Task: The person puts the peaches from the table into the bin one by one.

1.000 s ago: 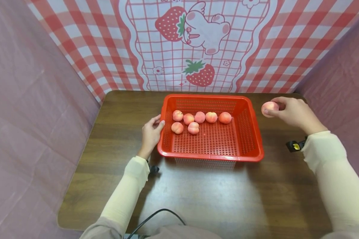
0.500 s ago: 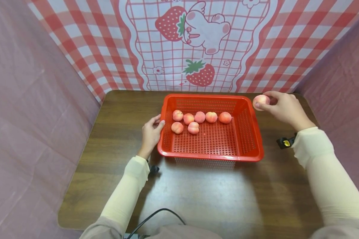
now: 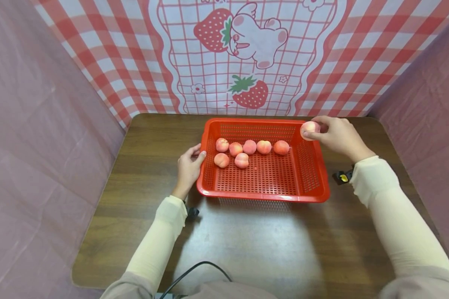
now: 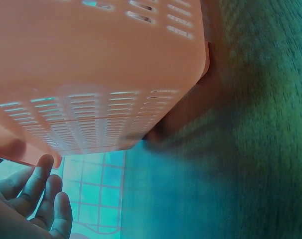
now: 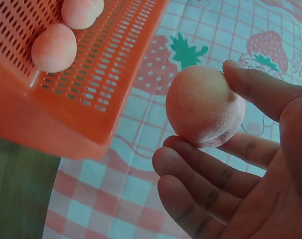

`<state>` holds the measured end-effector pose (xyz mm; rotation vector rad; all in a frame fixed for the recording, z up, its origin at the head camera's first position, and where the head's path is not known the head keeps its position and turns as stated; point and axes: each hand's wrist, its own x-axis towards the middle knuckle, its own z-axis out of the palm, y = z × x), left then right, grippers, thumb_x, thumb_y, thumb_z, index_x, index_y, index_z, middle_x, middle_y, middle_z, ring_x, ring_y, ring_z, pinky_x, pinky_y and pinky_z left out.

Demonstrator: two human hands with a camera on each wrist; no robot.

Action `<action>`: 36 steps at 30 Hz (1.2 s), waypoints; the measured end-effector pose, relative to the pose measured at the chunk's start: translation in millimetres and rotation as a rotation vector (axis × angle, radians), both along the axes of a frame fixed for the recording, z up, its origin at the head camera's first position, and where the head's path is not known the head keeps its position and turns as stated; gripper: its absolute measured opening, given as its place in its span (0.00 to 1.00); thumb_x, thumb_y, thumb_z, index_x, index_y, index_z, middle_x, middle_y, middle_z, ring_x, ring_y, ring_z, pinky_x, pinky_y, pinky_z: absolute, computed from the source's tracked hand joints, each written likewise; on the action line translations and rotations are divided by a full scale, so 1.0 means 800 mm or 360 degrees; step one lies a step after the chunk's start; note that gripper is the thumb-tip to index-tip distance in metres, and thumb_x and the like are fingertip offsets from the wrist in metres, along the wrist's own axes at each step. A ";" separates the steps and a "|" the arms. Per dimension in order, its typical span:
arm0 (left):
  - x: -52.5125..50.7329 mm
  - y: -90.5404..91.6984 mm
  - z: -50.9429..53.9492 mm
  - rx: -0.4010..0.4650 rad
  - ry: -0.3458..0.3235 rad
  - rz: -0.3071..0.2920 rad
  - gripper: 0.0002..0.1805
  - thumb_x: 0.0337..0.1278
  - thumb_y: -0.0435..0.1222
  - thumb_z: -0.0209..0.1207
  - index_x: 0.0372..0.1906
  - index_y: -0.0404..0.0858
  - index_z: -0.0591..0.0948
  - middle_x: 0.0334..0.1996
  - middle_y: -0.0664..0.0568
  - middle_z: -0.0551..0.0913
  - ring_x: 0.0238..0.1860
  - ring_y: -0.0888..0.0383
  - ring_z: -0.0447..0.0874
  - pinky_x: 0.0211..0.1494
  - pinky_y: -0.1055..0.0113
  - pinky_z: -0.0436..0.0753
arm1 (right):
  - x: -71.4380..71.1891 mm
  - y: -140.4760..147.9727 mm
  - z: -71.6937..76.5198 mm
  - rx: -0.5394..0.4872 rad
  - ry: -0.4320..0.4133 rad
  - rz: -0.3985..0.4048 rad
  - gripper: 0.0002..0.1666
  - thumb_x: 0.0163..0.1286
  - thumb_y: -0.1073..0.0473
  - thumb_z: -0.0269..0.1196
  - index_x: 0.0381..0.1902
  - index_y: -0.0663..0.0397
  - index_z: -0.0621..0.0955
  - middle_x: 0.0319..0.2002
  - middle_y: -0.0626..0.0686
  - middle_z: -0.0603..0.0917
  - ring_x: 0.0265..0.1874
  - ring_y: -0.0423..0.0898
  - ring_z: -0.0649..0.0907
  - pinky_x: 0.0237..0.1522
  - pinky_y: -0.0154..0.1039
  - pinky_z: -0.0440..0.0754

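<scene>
A red plastic basket [image 3: 262, 196] with slotted walls stands on the table, several peaches [image 3: 249, 147] lying in its back and left part. My left hand [image 3: 188, 168] holds the basket's left rim, thumb at the edge and fingers outside below it; the left wrist view shows those fingers [image 4: 41, 184] loosely bent near the rim. Over the basket's back right corner, my right hand [image 3: 336, 135] pinches another peach [image 3: 309, 130] between thumb and fingertips. From the right wrist camera, this peach [image 5: 203, 107] appears clear of the basket wall [image 5: 86, 119].
The brown wooden table [image 3: 142, 232] extends around the basket. Behind it hangs a red-and-white checked cloth [image 3: 127, 54] with strawberry prints, and pink cloth [image 3: 30, 145] flanks both sides. A black cable [image 3: 198, 265] curves along the near edge.
My right hand has carried its peach leftward, from beside the basket to above its back right corner. The left hand, the basket and the peaches inside have stayed put.
</scene>
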<state>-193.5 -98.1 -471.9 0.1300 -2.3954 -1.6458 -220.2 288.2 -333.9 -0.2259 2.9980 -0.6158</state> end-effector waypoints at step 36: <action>0.000 0.000 -0.001 -0.0025 0.0011 0.0016 0.20 0.61 0.35 0.62 0.57 0.33 0.81 0.44 0.36 0.86 0.45 0.44 0.86 0.51 0.54 0.84 | -0.021 -0.062 -0.034 -0.0031 -0.0112 0.0224 0.34 0.64 0.45 0.66 0.62 0.58 0.76 0.48 0.61 0.83 0.41 0.54 0.77 0.46 0.52 0.76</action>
